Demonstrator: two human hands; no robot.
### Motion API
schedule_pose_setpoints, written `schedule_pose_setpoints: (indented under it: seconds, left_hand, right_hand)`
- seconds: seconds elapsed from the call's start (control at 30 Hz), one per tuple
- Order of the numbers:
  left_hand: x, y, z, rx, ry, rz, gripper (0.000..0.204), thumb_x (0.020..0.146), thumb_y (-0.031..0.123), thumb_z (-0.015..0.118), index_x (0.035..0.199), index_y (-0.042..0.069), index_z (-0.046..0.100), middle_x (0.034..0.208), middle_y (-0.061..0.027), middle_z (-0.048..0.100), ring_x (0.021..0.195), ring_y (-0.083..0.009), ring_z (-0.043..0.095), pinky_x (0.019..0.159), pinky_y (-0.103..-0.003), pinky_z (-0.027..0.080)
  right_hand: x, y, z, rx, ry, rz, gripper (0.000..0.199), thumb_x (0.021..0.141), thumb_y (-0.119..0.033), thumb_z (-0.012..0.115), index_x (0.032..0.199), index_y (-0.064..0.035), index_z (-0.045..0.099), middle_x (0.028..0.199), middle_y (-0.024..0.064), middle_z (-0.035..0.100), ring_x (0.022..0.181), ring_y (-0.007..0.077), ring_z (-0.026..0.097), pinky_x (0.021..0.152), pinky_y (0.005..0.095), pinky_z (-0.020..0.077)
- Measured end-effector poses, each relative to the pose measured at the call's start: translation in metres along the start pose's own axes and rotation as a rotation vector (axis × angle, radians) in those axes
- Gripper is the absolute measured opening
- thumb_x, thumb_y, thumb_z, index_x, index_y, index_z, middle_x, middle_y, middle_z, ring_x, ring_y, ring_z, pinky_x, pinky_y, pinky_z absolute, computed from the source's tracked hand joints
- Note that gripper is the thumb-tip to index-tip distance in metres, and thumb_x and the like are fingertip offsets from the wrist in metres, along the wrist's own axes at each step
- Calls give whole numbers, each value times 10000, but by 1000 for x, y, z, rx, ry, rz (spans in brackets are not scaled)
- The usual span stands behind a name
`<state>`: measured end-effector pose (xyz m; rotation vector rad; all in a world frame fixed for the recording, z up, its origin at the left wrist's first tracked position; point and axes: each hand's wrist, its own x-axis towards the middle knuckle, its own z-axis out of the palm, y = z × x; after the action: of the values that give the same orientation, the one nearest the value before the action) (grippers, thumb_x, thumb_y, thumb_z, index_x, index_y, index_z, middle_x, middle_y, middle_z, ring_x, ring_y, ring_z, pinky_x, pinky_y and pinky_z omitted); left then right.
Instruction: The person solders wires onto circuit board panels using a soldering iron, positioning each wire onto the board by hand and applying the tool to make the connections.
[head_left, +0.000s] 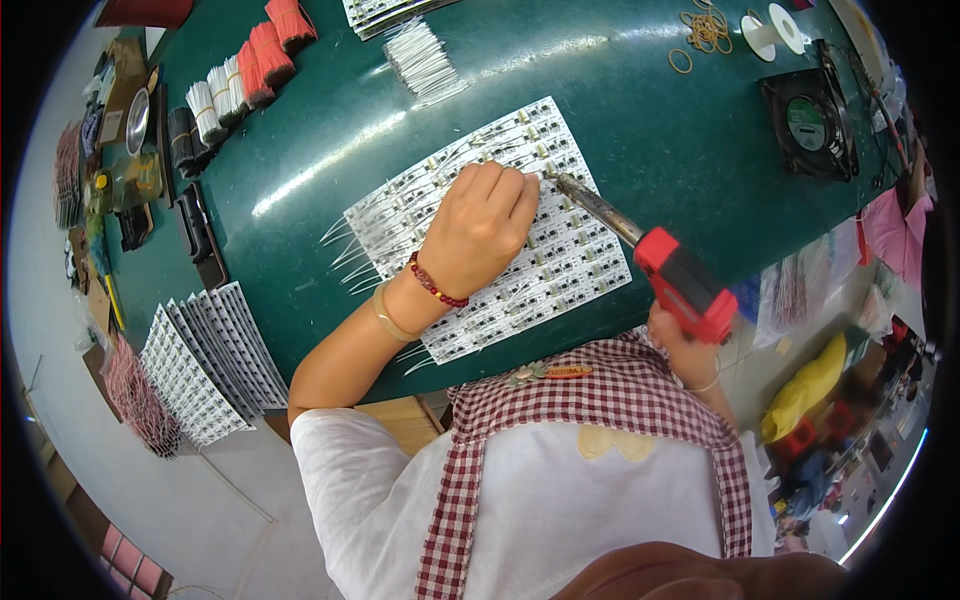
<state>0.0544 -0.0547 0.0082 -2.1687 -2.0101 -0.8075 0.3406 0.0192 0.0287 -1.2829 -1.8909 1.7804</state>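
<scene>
A white panel of small circuit boards [585, 262] lies at a slant on the green table, with rows of black and pale components. Thin white wires stick out past its left edge. My left hand [482, 222] rests over the panel's middle with its fingers curled together; their tips, and whatever they pinch, are hidden beneath the hand. In my right hand [683, 350] is a red and black soldering gun [690, 287], gripped by its handle. Its metal tip reaches the upper part of the panel, just right of my left fingers. Whether it touches a board is too small to tell.
Cut white wires [424, 62] lie beyond the panel, with red wire bundles [268, 50] at far left. Stacked circuit panels [205, 365] stand at the table's left edge. A black fan [808, 122], a white spool [772, 32] and rubber bands [706, 30] sit at far right.
</scene>
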Motion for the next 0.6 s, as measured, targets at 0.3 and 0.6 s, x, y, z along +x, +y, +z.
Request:
schedule_pose_setpoints:
  seconds: [0.3, 0.6]
  left_hand:
    - [0, 1, -1, -7, -15, -1, 235, 698, 4, 626, 930, -31, 639, 734, -77, 462, 672, -219, 484, 598, -329, 414]
    - [-3, -1, 0, -22, -3, 27, 252, 687, 8, 632, 936, -25, 643, 748, -77, 496, 671, -214, 502, 602, -324, 426]
  right_hand:
    - [-5, -6, -4, 58, -33, -73, 91, 848, -80, 654, 908, -17, 627, 788, 23, 589, 688, 119, 560, 623, 264, 461]
    - [-8, -7, -3, 2, -34, 7, 120, 842, -107, 671, 911, -18, 629, 800, 32, 602, 727, 109, 563, 638, 263, 456]
